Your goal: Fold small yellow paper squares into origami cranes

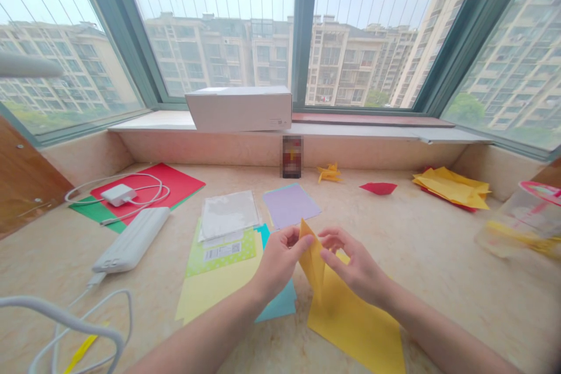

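Note:
My left hand (283,254) pinches the tip of a folded piece of yellow paper (312,269) between thumb and fingers. At the paper's right edge, the thumb and bent fingers of my right hand (357,266) close on it. The folded piece stands up with a pointed top. Below it a flat yellow sheet (359,321) lies on the counter, partly under my right hand; I cannot tell whether the two are joined. Left of my left hand are light yellow sheets (214,292), blue paper (280,301) and a green dotted packet (230,251).
Further back lie purple paper (291,205), a yellow folded figure (329,173), a red folded piece (378,188) and stacked yellow pieces (453,184). A clear container (517,216) stands right. Left are a power bank (134,241), charger (118,194), cables and red paper (175,184).

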`<state>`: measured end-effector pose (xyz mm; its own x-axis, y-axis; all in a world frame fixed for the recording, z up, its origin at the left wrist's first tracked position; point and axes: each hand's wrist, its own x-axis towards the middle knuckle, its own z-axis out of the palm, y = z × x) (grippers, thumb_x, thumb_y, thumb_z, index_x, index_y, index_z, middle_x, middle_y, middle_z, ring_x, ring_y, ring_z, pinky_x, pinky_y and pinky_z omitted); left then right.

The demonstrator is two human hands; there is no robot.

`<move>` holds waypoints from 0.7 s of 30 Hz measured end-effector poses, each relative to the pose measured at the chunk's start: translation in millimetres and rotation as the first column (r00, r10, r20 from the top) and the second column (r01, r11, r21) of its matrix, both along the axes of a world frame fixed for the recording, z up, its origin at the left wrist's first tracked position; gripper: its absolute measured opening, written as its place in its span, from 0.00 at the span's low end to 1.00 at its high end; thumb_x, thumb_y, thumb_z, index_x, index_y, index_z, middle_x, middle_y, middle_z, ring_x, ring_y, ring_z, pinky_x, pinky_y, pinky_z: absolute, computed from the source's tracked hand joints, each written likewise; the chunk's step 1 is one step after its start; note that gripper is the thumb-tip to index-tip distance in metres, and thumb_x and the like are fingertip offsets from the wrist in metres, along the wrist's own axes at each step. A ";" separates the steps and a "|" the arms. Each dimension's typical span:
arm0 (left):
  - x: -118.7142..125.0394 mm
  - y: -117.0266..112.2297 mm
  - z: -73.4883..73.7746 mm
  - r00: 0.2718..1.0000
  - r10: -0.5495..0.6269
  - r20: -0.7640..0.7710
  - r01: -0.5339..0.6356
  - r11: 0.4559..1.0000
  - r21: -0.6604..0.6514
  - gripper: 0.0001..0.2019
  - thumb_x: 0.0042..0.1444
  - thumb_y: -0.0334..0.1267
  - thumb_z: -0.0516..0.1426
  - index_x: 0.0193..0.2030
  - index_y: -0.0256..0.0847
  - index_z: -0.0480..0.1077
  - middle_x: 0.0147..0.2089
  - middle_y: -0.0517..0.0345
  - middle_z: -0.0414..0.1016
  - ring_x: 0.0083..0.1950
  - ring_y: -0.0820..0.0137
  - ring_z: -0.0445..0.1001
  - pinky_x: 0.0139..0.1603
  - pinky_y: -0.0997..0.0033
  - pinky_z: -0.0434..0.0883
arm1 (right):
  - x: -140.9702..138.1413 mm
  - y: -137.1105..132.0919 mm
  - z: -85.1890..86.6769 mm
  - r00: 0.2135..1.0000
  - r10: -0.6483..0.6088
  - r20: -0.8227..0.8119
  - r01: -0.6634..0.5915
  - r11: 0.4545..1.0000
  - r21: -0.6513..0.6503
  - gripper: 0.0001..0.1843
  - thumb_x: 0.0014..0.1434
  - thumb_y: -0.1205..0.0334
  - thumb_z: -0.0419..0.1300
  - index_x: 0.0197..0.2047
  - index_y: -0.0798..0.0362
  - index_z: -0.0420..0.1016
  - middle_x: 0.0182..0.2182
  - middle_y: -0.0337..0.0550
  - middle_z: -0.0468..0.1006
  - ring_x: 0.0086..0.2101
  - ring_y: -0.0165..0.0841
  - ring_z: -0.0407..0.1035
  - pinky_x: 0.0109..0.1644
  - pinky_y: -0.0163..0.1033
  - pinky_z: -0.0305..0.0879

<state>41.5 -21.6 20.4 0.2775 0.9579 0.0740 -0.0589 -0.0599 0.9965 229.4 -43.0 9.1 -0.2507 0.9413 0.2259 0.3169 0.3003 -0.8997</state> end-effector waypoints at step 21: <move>12.6 -18.1 -3.5 0.937 -0.301 -0.177 0.298 0.954 -0.045 0.19 0.55 0.51 0.61 0.26 0.35 0.75 0.24 0.59 0.69 0.29 0.70 0.65 0.27 0.74 0.58 | -5.5 -5.7 3.4 0.949 -0.309 -0.055 0.314 0.926 0.212 0.20 0.67 0.48 0.54 0.31 0.50 0.77 0.26 0.42 0.77 0.30 0.37 0.71 0.38 0.41 0.67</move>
<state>54.2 -39.6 16.9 0.5586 0.8292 -0.0195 0.1086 -0.0498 0.9928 223.9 -48.8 12.4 0.0540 0.8993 0.4341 0.4079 0.3769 -0.8316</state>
